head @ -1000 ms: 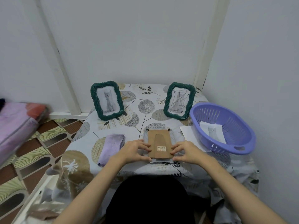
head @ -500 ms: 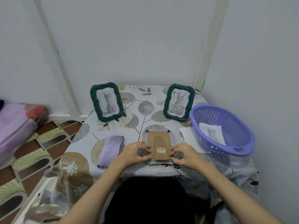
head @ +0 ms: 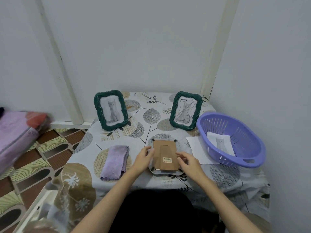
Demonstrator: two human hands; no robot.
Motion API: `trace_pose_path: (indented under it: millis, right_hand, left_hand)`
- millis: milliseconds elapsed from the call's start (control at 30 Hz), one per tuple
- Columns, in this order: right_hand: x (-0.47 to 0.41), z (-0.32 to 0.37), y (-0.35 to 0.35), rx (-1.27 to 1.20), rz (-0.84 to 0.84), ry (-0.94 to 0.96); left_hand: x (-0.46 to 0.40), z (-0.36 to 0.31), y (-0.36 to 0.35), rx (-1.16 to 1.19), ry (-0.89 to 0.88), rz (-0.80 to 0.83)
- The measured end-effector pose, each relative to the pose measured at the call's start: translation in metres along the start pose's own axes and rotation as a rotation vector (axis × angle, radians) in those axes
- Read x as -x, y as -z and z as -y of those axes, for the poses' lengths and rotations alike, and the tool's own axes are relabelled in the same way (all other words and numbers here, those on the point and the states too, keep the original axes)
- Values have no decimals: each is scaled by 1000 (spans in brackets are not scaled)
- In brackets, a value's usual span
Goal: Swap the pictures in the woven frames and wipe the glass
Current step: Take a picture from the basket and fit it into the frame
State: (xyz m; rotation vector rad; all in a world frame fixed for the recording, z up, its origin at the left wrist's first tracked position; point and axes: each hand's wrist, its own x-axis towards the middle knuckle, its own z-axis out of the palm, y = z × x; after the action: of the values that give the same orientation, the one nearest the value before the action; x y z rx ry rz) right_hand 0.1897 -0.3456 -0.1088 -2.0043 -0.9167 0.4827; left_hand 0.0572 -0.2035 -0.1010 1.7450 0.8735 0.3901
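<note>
A woven frame [head: 165,155] lies face down near the table's front edge, its brown backing board with a barcode sticker facing up. My left hand [head: 143,159] touches its left edge with blurred fingertips. My right hand [head: 189,162] has thumb and curled fingers pinching its right edge. Two dark green woven frames stand at the back. The left frame [head: 110,110] shows a cat photo and the right frame [head: 185,111] holds a scribbled drawing. A folded purple cloth [head: 116,161] lies left of my left hand.
A purple plastic basket [head: 250,158] at the right holds a cat picture [head: 220,142]. A white sheet [head: 196,148] lies partly under the basket. Walls close in behind and to the right. Folded bedding [head: 18,133] sits at the far left above a patterned floor.
Both hands have slid from the frame's near corners up along its two sides. The frame stays flat on the table.
</note>
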Motion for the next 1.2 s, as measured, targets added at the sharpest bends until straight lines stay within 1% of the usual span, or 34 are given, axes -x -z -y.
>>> trace_pose_path:
  millis: [33,67,133,167,200,267,333,400,467,500,567,600,667,733,800,867,933,1000,1067,1100,1167,1200]
  right_hand:
    - [1,6,-1,38,16,-19]
    - [1,14,-1,135,21,-9]
    - [6,34,-3,399,6,88]
    - [10,45,-5,473,-1,163]
    - [13,54,-8,510,1,236]
    - [16,66,-13,596,-12,328]
    - [11,67,-11,626,-48,321]
    - [7,69,-6,533,-89,275]
    - [5,75,1,240,-146,219]
    - [3,76,3,61,-184,188]
    - [-2,72,5,-232,-222,89]
    - [-4,68,4,-346,-225,27]
    - [-8,58,0,-520,-204,-84]
    - [-4,53,1,-585,-156,-131]
    - [1,44,3,-519,-67,-148]
    - [5,32,1,-322,25,-167]
    - [7,21,-4,-104,56,-183]
    - [8,12,-11,86,40,-150]
    - [7,11,-14,253,37,-83]
    - [6,11,-14,303,46,-57]
    - [4,10,-14,346,64,-37]
    - [2,8,-13,365,71,-38]
  left_hand:
    - [-1,-6,0,215,59,-44]
    - [-3,-13,2,455,117,-68]
    - [-5,-25,6,872,189,-47]
    - [-6,-29,8,979,203,-24]
    - [-7,-33,8,1033,201,3]
    - [-8,-39,6,1040,162,48]
    - [-8,-44,3,1007,144,84]
    - [-8,-43,1,873,163,74]
    - [-5,-37,-1,688,197,70]
    - [-4,-33,-2,619,219,96]
    - [0,-27,-2,585,275,168]
    - [2,-25,0,607,304,192]
    - [1,-19,5,632,313,180]
    - [-2,-11,10,499,255,133]
    - [0,-6,17,334,177,117]
    - [4,-2,24,144,116,127]
    - [4,2,30,-116,72,130]
    - [1,8,32,-366,17,138]
    - [2,11,31,-502,-47,142]
    - [3,11,31,-538,-50,160]
    - [3,9,35,-551,-61,154]
    - [3,9,40,-534,-78,101]
